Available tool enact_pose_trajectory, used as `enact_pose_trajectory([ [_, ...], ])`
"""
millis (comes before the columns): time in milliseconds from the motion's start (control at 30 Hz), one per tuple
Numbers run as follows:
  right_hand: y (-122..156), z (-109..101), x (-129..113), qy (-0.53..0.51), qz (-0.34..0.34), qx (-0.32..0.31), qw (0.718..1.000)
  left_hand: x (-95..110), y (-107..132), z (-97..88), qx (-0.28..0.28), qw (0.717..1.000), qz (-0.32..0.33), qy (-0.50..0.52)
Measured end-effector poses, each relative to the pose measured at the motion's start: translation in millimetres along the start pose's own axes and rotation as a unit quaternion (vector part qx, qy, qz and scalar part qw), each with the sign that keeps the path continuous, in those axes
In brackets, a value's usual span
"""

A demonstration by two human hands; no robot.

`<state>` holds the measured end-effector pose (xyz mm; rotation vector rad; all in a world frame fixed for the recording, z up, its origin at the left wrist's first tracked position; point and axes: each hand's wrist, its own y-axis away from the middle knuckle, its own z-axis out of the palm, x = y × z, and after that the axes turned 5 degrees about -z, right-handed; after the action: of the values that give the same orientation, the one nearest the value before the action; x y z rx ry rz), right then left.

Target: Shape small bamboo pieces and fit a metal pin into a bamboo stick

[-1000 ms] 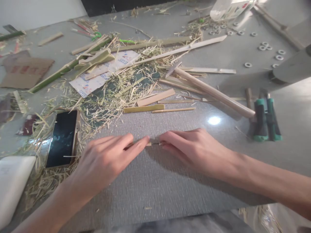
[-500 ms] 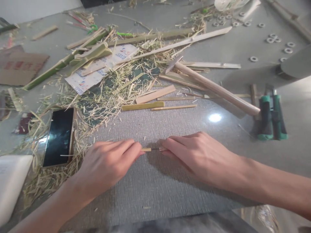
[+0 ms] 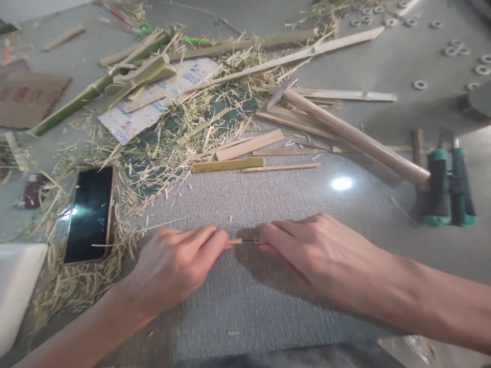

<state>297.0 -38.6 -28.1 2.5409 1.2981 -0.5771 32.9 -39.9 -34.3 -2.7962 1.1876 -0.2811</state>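
My left hand (image 3: 184, 255) is closed in a pinch on a thin bamboo strip (image 3: 235, 240), whose pale end sticks out to the right past the fingertips. Opposite it, my right hand (image 3: 310, 250) is closed around a small tool with a thin metal bit. Only its metal collar (image 3: 257, 240) and the dark, needle-thin bit (image 3: 247, 240) show; the handle is hidden in my fingers. The bit lines up with the strip's end and meets it, but how deep it goes I cannot tell. Both hands are low over the grey textured mat (image 3: 215, 306).
Beyond my hands lie bamboo pieces (image 3: 228, 164), a heap of shavings (image 3: 161, 153) and a sandpaper sheet (image 3: 123, 122). A hammer (image 3: 356, 133) and green-handled pliers (image 3: 452, 189) are to the right. A phone (image 3: 90, 214) lies left; several metal rings (image 3: 420, 85) are scattered at back right.
The view has shifted slightly, so the right-hand objects appear farther right. Both hands keep their grips, and the bit stays against the strip's end.
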Motion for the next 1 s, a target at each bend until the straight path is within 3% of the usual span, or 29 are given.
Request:
enact_pose_trajectory([
  [267,0.6,0.8,1.8,0.058,-0.032,0.013,0.998,2.4,1.1,2.3,-0.005,1.000,0.009,-0.011],
  [467,0.9,3.3,-0.9,0.010,-0.004,0.000,1.000,2.7,3.5,1.3,-0.004,1.000,-0.002,-0.002],
  [833,-1.7,-3.7,0.8,0.055,-0.035,-0.013,0.998,3.6,3.9,0.6,-0.005,1.000,0.006,-0.011],
  [1000,-0.1,-6.3,2.2,0.049,-0.031,0.005,0.998,1.8,1.4,-8.1,-0.002,1.000,0.002,-0.021],
])
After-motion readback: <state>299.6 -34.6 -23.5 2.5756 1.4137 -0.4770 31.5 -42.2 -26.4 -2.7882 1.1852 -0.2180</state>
